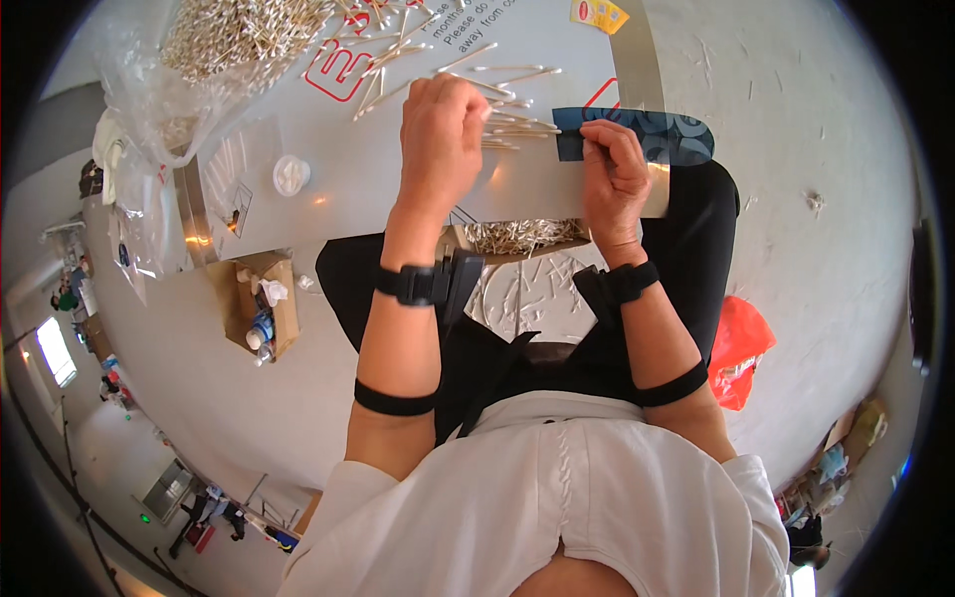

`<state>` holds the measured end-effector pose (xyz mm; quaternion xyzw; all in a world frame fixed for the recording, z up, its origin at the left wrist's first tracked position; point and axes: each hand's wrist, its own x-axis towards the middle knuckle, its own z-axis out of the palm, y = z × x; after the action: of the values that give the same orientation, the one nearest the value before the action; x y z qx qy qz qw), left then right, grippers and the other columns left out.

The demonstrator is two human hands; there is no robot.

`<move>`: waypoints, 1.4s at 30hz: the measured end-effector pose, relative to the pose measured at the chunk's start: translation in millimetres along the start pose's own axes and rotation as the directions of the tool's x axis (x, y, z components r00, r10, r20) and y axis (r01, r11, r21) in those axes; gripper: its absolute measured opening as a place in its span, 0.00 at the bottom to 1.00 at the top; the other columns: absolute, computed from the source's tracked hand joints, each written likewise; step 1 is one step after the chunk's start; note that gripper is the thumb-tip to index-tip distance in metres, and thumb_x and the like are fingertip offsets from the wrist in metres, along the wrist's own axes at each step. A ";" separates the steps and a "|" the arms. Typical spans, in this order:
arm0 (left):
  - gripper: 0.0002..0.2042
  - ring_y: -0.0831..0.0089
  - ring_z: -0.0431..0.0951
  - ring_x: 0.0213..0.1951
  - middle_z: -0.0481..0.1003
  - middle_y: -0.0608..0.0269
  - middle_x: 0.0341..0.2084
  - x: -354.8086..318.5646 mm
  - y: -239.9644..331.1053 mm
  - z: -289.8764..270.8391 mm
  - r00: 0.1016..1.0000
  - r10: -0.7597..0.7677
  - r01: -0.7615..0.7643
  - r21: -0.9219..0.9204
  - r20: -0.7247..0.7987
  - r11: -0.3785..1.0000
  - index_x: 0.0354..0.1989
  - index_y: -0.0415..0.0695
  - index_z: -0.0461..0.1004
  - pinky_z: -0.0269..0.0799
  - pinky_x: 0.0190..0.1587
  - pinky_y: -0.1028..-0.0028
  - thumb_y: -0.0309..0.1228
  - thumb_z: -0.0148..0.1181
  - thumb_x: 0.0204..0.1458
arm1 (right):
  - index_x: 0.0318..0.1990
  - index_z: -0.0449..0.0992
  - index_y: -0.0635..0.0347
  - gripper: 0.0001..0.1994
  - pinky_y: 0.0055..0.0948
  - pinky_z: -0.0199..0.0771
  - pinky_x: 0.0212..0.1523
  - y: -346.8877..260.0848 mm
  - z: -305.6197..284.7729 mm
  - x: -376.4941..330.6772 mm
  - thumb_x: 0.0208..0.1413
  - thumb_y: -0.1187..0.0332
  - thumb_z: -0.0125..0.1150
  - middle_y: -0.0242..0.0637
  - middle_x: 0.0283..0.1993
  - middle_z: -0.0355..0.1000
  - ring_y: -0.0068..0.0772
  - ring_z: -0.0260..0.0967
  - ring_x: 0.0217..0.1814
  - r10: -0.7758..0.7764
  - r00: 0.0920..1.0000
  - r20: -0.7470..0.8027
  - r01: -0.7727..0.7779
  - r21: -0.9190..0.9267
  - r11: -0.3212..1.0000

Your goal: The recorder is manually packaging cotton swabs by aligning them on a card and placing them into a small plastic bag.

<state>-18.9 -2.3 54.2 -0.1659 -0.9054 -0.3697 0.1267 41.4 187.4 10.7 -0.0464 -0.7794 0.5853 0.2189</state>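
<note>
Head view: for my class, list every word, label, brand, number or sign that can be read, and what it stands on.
Wording is not copied out here, only its place and look.
Grey board: a red outlined emblem and red lettering, partly covered by loose cotton swabs.
Same board, far edge: black print, cut by the frame.
Yellow packet: red badge; smaller print unreadable.
Red bag: pale marks, too blurred.

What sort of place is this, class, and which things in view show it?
Probably a simple workshop: a large heap of cotton swabs, more swabs below the tabletop, and patterned blue film at the right hand.
</note>
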 end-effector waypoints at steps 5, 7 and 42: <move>0.06 0.56 0.69 0.39 0.72 0.58 0.31 -51.3 45.3 -21.4 0.958 -0.001 0.004 -0.012 0.286 1.000 0.30 0.40 0.69 0.67 0.44 0.62 0.20 0.60 0.45 | 0.36 0.76 0.63 0.06 0.23 0.72 0.40 2.4 -3.5 -1.0 0.54 0.84 0.57 0.37 0.40 0.75 0.28 0.73 0.40 0.007 0.999 -0.036 -0.006 0.011 1.000; 0.06 0.56 0.69 0.40 0.72 0.58 0.32 -69.8 46.2 -20.1 0.936 -0.043 0.053 -0.017 0.348 0.998 0.30 0.40 0.70 0.67 0.44 0.62 0.20 0.61 0.45 | 0.36 0.76 0.64 0.06 0.23 0.72 0.40 0.9 -3.0 -0.8 0.53 0.84 0.57 0.36 0.40 0.75 0.28 0.72 0.40 0.000 1.000 -0.023 0.000 0.007 1.000; 0.28 0.60 0.59 0.66 0.61 0.47 0.63 -33.2 6.6 45.7 0.831 -0.506 0.217 -0.702 -0.232 0.678 0.64 0.33 0.58 0.48 0.70 0.61 0.44 0.47 0.65 | 0.58 0.70 0.70 0.16 0.31 0.58 0.69 -8.0 41.2 10.1 0.68 0.71 0.46 0.42 0.66 0.63 0.32 0.59 0.68 0.167 0.986 0.000 -0.156 0.359 0.920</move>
<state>9.1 27.8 14.9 0.0686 -0.6870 -0.7033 0.1694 17.4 151.5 12.0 -0.0790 -0.6498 0.7326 0.1865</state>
